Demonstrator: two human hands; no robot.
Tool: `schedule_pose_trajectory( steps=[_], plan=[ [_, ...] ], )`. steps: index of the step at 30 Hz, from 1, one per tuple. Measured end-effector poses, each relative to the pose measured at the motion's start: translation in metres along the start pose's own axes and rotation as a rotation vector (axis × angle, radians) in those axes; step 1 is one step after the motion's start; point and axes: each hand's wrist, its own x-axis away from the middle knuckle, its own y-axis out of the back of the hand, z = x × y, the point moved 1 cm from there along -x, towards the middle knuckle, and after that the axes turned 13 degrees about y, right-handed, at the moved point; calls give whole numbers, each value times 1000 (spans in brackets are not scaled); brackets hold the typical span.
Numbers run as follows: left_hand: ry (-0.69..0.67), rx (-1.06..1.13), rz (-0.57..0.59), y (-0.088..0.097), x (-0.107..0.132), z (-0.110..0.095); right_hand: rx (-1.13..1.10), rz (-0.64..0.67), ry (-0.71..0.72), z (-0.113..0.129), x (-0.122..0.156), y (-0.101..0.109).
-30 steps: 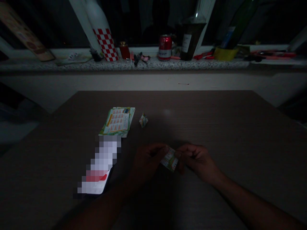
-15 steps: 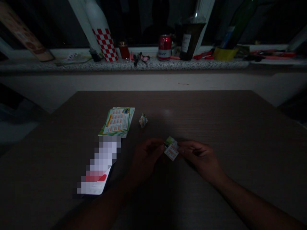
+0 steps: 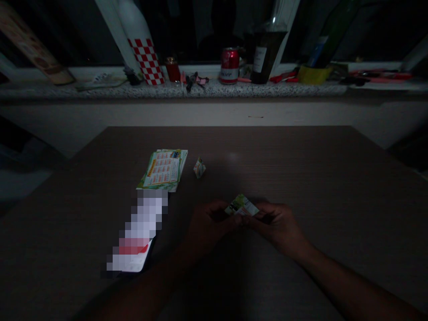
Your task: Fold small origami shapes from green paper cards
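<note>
Both my hands meet over the middle of a dark wooden table. My left hand and my right hand pinch a small folded piece of printed paper between their fingertips, green and white, held just above the tabletop. Beyond my left hand, a tiny folded paper piece sits on the table. A stack of printed calendar sheets lies to its left.
A white card with red print, partly blurred out, lies left of my left arm. On the stone windowsill behind the table stand a red-and-white checked bottle, a red can, a dark bottle and small clutter.
The folded paper has turned between my fingers, from tilted down to nearly flat with its green side up. My hands have drawn closer together around it.
</note>
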Motion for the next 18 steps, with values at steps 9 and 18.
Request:
schedule_pose_trajectory(
  steps=[9,18],
  plan=[
    [27,-97,7,4,2,-4,-58,74,-36,4,0,-1],
    [55,15,88,5,-1,0,-79,120,-28,2,1,3]
  ],
)
